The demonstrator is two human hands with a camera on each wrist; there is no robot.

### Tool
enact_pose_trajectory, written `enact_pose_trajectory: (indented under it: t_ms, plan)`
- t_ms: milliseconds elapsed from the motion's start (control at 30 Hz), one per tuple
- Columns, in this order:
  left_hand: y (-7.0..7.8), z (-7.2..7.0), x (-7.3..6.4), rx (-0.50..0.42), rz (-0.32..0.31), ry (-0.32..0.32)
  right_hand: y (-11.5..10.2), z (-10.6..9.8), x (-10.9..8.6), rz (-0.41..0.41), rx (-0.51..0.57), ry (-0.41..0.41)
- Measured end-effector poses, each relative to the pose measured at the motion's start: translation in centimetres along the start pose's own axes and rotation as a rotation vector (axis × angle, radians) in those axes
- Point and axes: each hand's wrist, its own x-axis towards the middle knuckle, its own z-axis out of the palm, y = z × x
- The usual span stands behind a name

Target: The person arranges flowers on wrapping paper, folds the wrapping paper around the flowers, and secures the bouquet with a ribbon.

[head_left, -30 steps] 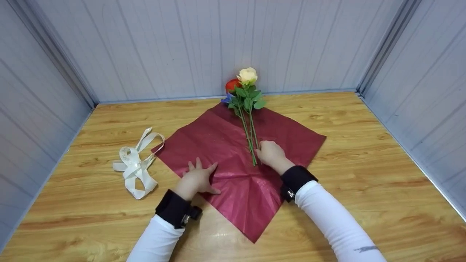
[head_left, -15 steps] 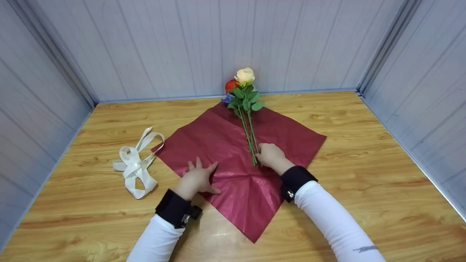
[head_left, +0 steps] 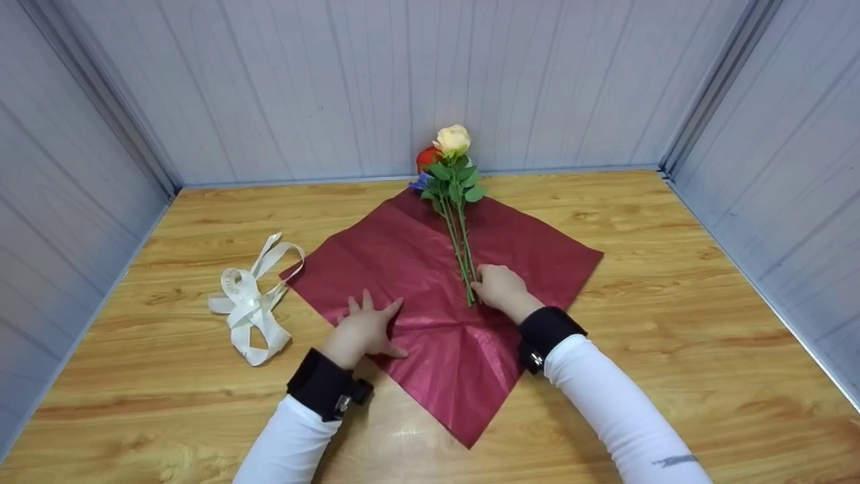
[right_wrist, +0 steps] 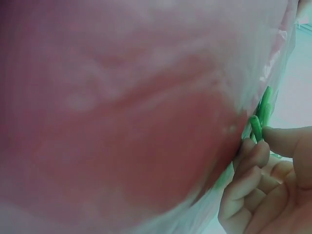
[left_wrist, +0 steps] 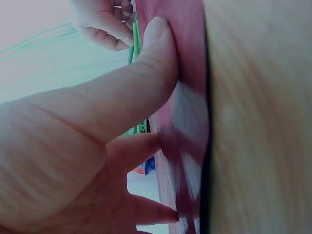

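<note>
A dark red sheet of wrapping paper [head_left: 383,249] lies as a diamond on the wooden table. Across its upper half lie artificial flowers: a cream rose [head_left: 453,140], a red flower [head_left: 427,160] partly hidden behind it, and a blue flower [head_left: 419,182]. Their green stems [head_left: 460,259] point down toward the sheet's middle. My right hand [head_left: 500,285] pinches the cream rose's stem near its lower end; in the right wrist view, a green stem [right_wrist: 256,127] sits between thumb and forefinger. With fingers spread, my left hand [head_left: 361,331] rests on the paper's lower left edge.
A loosely looped white ribbon [head_left: 250,304] lies on the table [head_left: 154,396] left of the paper. Grey-white panels [head_left: 302,87] enclose the table at the back and both sides, and the flower heads are close to the back one.
The cream rose has shifted slightly left, nearer the red flower, as my right hand moved its stem a little. My left hand has stayed in place on the paper.
</note>
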Motion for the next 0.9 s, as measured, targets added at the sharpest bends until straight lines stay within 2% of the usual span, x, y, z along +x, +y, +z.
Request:
enact_pose_trajectory:
  t_ms: [533, 900]
  plan:
    - [0.00, -0.04, 0.13, -0.026, -0.011, -0.008, -0.02, -0.16, 0.13, -0.014, 0.004, 0.015]
    - [0.03, -0.12, 0.15, -0.001, -0.002, -0.010, 0.21, -0.12, 0.24, 0.005, 0.004, 0.025]
